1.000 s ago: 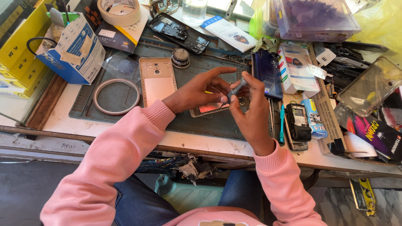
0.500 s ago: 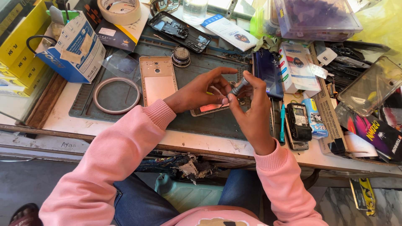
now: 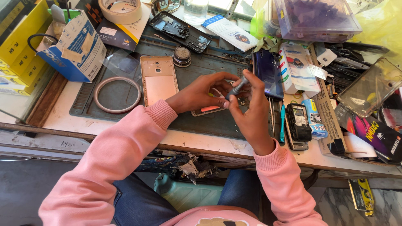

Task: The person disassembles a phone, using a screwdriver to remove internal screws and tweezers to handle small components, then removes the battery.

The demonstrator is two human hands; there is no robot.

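— Grey metal tool [image 3: 237, 88]: which way does it lie?
— Slanted, tip down-left toward the opened phone [image 3: 211, 108] on the mat [image 3: 209, 121]. The right hand [image 3: 250, 113] pinches it; the left hand [image 3: 201, 92] fingers press the phone.
— Around it?
— Gold back cover [image 3: 158, 79] left, blue phone [image 3: 268, 71] right.

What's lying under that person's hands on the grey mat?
A phone lies on the grey mat, its lower edge showing. The left hand and right hand, gripping a small screwdriver, cover the rest.
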